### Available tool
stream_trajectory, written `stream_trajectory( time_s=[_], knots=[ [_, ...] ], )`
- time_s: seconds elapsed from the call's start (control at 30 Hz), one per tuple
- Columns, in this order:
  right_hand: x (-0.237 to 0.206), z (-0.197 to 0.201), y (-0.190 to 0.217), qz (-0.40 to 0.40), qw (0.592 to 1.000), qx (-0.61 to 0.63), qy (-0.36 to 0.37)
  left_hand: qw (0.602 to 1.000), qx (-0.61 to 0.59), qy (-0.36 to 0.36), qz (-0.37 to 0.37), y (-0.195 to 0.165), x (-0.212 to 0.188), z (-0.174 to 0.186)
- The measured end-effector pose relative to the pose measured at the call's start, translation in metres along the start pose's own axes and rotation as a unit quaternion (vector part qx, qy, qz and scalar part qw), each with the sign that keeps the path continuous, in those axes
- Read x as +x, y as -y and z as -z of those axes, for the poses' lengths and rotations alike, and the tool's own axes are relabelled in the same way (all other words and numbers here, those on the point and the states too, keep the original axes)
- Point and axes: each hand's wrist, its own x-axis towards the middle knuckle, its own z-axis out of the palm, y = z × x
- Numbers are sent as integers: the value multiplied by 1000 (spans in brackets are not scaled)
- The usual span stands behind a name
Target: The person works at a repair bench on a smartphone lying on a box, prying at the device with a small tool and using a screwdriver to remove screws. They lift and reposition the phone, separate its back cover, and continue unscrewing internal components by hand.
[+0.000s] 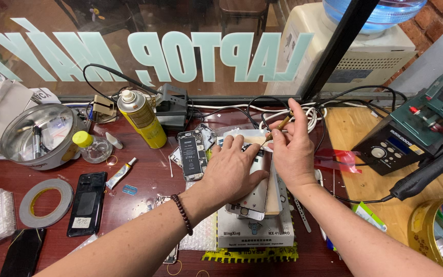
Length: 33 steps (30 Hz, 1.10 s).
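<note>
My left hand (232, 172), with a dark bead bracelet on its wrist, lies flat over a silver phone back (255, 192) and presses it onto a white pad (255, 231). My right hand (293, 149) is right beside it, pinching a thin brush-like tool (282, 123) by its wooden handle; the tip points toward the phone's upper edge. An opened phone with its black battery showing (192, 154) lies just left of my left hand.
A yellow spray can (142, 118), a small yellow-capped bottle (92, 146), a metal bowl (37, 136), a tape roll (46, 201) and black phones (87, 202) fill the left. A soldering station (411, 136) and a hot-air handle (429, 172) stand on the right.
</note>
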Motion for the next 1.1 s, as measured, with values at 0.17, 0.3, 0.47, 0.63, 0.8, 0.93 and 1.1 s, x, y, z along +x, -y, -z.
stream_trajectory(
  time_s=[0.17, 0.3, 0.47, 0.63, 0.8, 0.93, 1.1],
  knots=[
    [-3, 0, 6, 38, 998, -38, 16, 1000, 2, -9, -5, 1, -1, 1],
    [-3, 5, 15, 125, 982, -144, 15, 1000, 5, -10, -5, 0, -1, 0],
    [0, 14, 26, 204, 962, -175, 36, 1000, -1, -11, -3, 2, -1, -3],
    [1, 15, 35, 237, 945, -225, 26, 999, 5, -45, -24, 3, -1, -5],
    [4, 14, 43, 248, 943, -221, 18, 1000, 4, -19, -9, 1, 0, -1],
    [5, 13, 48, 265, 940, -216, 3, 1000, 5, -15, -2, -1, -1, 1],
    [5, 14, 53, 249, 942, -224, -1, 1000, 4, -17, -3, -2, -2, 2]
  ],
)
